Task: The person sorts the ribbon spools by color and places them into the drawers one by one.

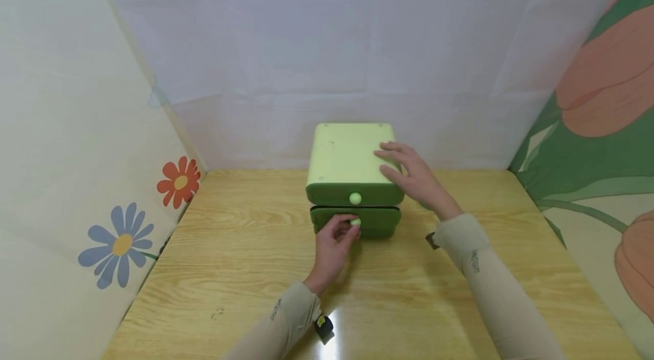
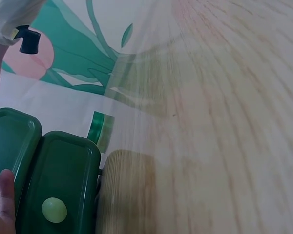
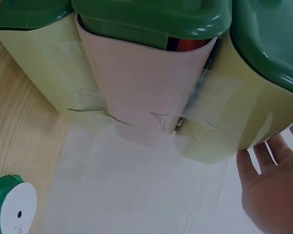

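Note:
A small green drawer cabinet stands at the back of the table, with dark green fronts and pale round knobs. My left hand pinches the knob of the middle drawer. From the right wrist view, that drawer sits slightly out of its pink casing, and something red and black shows in the gap. My right hand rests on the right edge of the cabinet's top, fingers spread and fairly straight. The lowest drawer appears closed in the left wrist view.
A spool of green ribbon stands on the wooden table, right of the cabinet. Behind the cabinet hangs a white cloth. Flower-printed panels border both sides. Clear tape joins the cabinet's sections.

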